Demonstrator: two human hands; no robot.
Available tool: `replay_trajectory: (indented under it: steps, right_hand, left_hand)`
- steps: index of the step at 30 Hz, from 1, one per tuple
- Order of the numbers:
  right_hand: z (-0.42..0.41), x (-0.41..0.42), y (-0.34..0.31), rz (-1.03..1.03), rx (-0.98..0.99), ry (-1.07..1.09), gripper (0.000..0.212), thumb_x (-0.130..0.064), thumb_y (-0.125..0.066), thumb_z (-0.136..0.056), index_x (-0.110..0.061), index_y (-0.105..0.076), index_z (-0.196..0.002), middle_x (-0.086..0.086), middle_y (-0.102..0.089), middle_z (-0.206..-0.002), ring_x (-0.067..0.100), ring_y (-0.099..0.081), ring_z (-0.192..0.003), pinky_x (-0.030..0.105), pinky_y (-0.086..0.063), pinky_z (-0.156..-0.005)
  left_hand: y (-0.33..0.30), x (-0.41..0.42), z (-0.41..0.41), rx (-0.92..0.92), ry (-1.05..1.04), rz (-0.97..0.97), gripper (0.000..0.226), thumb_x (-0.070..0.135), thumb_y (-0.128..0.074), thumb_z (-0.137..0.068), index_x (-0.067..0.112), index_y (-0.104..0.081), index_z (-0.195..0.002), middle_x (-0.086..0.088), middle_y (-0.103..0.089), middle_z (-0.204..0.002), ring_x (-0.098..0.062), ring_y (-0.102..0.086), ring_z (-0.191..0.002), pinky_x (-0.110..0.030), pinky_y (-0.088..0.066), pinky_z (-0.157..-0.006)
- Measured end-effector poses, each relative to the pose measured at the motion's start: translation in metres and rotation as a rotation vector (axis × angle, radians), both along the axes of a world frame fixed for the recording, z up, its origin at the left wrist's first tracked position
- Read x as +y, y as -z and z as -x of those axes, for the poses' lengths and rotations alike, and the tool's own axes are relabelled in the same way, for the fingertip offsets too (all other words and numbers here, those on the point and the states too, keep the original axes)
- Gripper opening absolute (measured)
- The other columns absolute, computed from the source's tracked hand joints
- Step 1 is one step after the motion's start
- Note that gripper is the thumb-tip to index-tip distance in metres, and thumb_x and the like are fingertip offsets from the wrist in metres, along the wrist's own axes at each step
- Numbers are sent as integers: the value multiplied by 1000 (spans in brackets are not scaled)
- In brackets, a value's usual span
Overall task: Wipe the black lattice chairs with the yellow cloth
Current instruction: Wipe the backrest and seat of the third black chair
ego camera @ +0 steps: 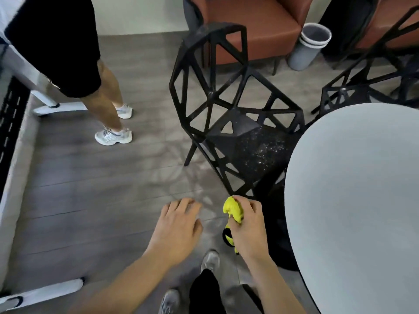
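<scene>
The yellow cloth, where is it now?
In the head view, low and right of centre, the crumpled yellow cloth is gripped in the right hand, by the black lattice chair's front corner.

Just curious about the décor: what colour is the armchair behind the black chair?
Reddish-brown armchair, seen clearly in the head view.

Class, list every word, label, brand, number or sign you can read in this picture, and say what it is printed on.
None: no readable text appears anywhere.
The white specks on the black lattice chair seat are dust, not print.
The yellow cloth, gripped by the right hand, is plain.
The grey bin and white round table carry no label.
</scene>
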State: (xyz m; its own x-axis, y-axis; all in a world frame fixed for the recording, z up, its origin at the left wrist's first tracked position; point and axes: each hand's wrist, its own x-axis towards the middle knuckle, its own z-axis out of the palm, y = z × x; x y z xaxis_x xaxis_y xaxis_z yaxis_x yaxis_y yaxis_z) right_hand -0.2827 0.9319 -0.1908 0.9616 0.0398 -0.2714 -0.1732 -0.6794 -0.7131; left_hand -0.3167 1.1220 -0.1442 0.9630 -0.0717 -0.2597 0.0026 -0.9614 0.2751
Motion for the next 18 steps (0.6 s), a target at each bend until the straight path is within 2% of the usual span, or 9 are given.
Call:
replay_trajectory:
  steps: [8, 11, 13, 14, 16, 18]
  right_hand:
    - [-80, 14, 103, 32, 30, 159, 34, -20, -65, -90, -41, -56, -115, -17, -39, -111, 19, -57, -103, 37, -53, -86]
    - [-92, 12, 130, 52, 57, 243, 31, -19, -62, -90, -34, -60, -118, -11, -46, -116, 21, -57, -105, 38, -51, -90]
    - [-100, 10, 144, 63, 86, 251, 31, -20, -61, -90, -29, -64, -119, -10, -52, -113, 19, -57, -103, 33, -48, -90]
    - [-103, 9, 148, 51, 108, 232, 28, -21, -61, -90, -32, -65, -115, -15, -54, -105, 16, -57, -101, 30, -46, -86]
    - [-109, 8, 152, 34, 185, 201, 20, -25, -59, -88, -39, -66, -101, -18, -60, -90, 8, -59, -87, 26, -45, -71]
    - [-114, 9, 152, 29, 270, 208, 14, -30, -57, -86, -40, -67, -91, -13, -66, -77, 5, -61, -73, 24, -45, -61]
  left_hand:
    - [119, -10, -94, 96, -43, 24, 48, 35, -35, -100, 26, -32, -147, 4, -49, -141, -23, -47, -126, -37, -35, -106]
    - [154, -14, -124, 179, -46, 38, 48, 38, -31, -104, 22, -31, -149, -1, -50, -144, -26, -45, -129, -39, -33, -108]
    - [171, -18, -140, 270, -104, 99, 49, 40, -27, -105, 20, -30, -150, -5, -50, -145, -29, -44, -131, -42, -32, -108]
    - [177, -19, -147, 306, -145, 138, 50, 41, -26, -105, 19, -31, -150, -8, -52, -143, -31, -44, -130, -44, -32, -106]
    - [184, -25, -159, 323, -199, 201, 46, 43, -25, -106, 15, -41, -139, -13, -60, -131, -35, -49, -123, -45, -36, -101]
    - [186, -30, -165, 308, -230, 253, 33, 43, -27, -106, 16, -46, -112, -13, -65, -115, -35, -53, -112, -45, -40, -94]
